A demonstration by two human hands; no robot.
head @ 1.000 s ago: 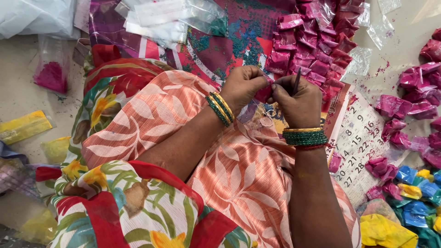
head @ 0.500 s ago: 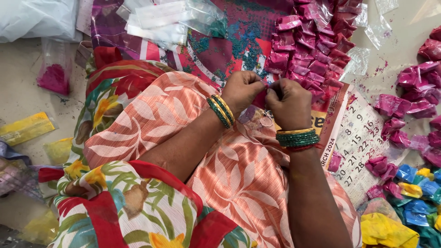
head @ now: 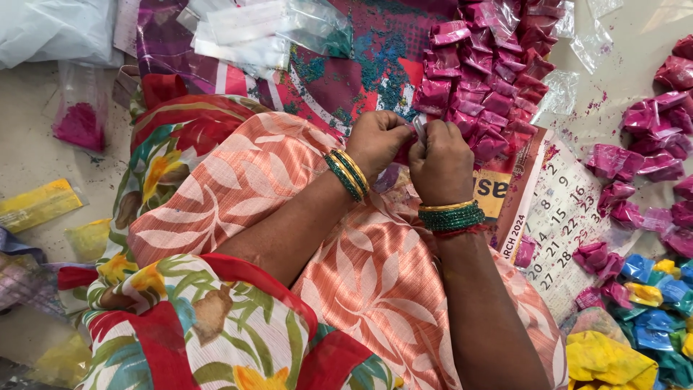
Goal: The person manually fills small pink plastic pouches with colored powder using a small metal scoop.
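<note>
Starting at your far left, a clear bag of pink powder (head: 78, 124) is lying on the pale floor (head: 32, 155), with a flat yellow packet (head: 37, 204) nearer you — both are sitting well apart from your hands. Above them, a stack of empty clear plastic bags (head: 249, 32) is resting on the patterned sheet (head: 339, 76), which is dusted with green powder.

Moving in, your left hand (head: 377, 139) is curling inward over your lap, its fingers closing on a small clear pouch (head: 419, 127). Just beside it and touching it, your right hand (head: 442, 163) is bunching into a loose fist, its fingertips pinching the same pouch from the other side. So the pouch is sitting between your two hands, at their upper edge and above your knee, and neither hand is nearer than the other — both are gripping it. Only a sliver of it is showing, so you cannot tell its long axis or what it is holding.

Just beyond your knuckles, the heap of magenta packets (head: 491, 79) is lying up and to the right of the pouch, close by. Farther right, a calendar page (head: 559, 217) is spreading over the floor, more pink packets (head: 653, 137) are scattering past it, and blue and yellow packets (head: 650, 303) are piling at the lower right, far from both hands.
</note>
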